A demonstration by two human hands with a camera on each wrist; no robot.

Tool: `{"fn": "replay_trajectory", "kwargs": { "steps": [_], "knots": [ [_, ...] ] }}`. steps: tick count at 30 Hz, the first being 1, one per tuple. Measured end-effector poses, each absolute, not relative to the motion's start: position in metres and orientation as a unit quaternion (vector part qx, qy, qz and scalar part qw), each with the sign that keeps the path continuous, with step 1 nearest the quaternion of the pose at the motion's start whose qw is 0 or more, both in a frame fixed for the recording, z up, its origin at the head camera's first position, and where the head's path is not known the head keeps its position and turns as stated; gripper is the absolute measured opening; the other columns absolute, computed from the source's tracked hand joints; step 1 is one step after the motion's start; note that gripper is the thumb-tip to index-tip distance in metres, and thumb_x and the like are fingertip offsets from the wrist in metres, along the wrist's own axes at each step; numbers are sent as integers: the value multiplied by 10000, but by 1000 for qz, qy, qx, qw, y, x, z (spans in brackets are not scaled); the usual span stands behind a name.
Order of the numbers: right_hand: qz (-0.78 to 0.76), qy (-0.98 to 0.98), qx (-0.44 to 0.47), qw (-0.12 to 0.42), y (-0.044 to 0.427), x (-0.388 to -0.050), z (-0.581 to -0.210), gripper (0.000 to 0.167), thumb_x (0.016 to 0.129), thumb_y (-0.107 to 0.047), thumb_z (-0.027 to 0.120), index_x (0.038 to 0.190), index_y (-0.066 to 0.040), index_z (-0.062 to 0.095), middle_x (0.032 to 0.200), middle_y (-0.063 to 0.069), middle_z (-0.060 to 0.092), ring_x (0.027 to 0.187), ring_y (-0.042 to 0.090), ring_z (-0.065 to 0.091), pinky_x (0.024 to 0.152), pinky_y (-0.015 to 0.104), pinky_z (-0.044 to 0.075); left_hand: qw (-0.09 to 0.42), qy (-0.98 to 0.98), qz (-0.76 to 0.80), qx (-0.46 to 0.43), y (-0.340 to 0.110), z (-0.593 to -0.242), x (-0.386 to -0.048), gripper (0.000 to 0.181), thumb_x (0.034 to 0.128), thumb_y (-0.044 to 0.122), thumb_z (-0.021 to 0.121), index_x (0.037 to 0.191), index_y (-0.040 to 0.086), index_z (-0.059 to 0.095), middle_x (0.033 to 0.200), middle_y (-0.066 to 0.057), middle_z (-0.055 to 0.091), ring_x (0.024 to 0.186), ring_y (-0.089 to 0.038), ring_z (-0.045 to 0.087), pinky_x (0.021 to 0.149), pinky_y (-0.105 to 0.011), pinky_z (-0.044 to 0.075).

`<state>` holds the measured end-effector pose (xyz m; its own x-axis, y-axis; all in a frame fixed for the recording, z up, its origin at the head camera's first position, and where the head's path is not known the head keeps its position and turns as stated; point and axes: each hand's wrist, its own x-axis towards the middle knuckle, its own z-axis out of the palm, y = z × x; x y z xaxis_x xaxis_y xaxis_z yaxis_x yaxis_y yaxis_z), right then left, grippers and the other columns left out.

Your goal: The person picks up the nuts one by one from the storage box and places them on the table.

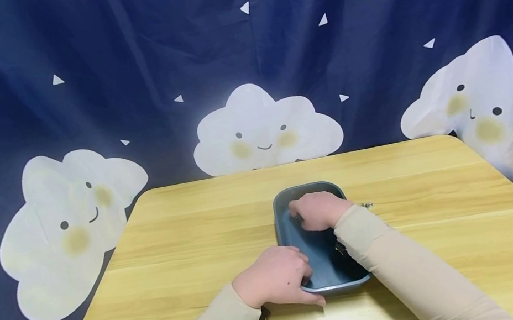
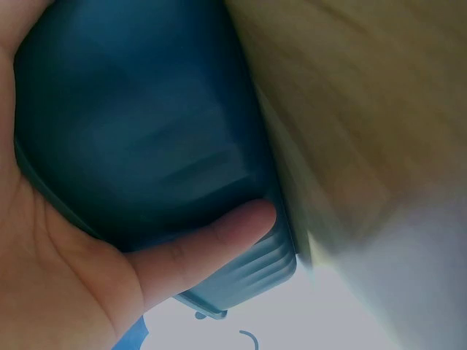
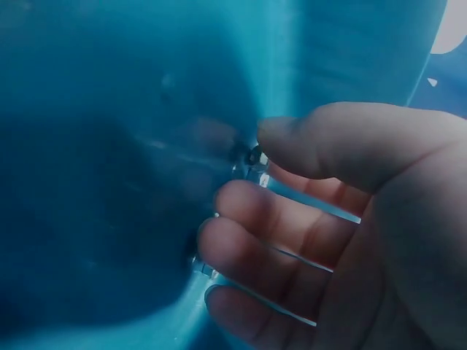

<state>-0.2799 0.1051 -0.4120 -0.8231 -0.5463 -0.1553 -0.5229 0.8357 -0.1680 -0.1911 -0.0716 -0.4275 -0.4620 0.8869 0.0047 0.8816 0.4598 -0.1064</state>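
A dark blue-teal plastic bin (image 1: 320,262) with rounded corners rests on the table. Over its near left rim my left hand (image 1: 277,277) grips the wall. The left wrist view shows the thumb (image 2: 211,244) pressed along the ribbed outer side. My right hand (image 1: 320,210) reaches down inside the far part of the bin, fingers curled. In the right wrist view, its thumb and fingertips pinch a small shiny metal piece (image 3: 255,162). A second shiny bit (image 3: 204,268) shows by the lower fingertips. Their exact kind is too small and blurred to tell.
A few small shiny metal pieces (image 1: 366,205) lie on the wooden table (image 1: 187,232), just right of the bin and partly behind the right forearm. A navy curtain (image 1: 207,39) with white clouds hangs behind the table's far edge.
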Motion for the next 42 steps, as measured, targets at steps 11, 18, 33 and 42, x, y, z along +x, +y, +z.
{"fn": "replay_trajectory", "kwargs": {
  "steps": [11, 18, 33, 42],
  "knots": [
    [-56, 952, -283, 103, 104, -284, -416, 150, 916, -103, 658, 1051, -168, 657, 987, -7, 675, 826, 168, 620, 792, 389, 524, 32, -852, 42, -520, -72, -430, -193, 536, 806, 776, 624, 594, 295, 520, 657, 175, 453, 700, -53, 524, 600, -220, 416],
    [-57, 951, -285, 109, 104, -285, -415, 108, 915, -95, 646, 979, -181, 635, 907, -38, 634, 741, 149, 555, 726, 365, 501, 36, -850, 41, -523, -73, -430, -194, 536, 806, 771, 630, 586, 293, 525, 658, 169, 462, 704, -59, 536, 598, -226, 421],
    [-53, 946, -296, 120, 103, -282, -415, 202, 909, -56, 614, 763, -185, 562, 658, -52, 509, 586, 131, 443, 591, 283, 396, 37, -849, 32, -525, -73, -431, -193, 541, 806, 772, 628, 583, 294, 508, 659, 170, 460, 685, -61, 522, 564, -226, 403],
    [-43, 947, -301, 108, 102, -282, -419, 317, 894, -70, 627, 637, -188, 483, 554, -72, 359, 512, 116, 337, 531, 265, 330, 37, -850, 29, -525, -73, -429, -192, 543, 805, 765, 636, 577, 291, 503, 650, 169, 454, 682, -56, 521, 568, -223, 402]
  ]
}}
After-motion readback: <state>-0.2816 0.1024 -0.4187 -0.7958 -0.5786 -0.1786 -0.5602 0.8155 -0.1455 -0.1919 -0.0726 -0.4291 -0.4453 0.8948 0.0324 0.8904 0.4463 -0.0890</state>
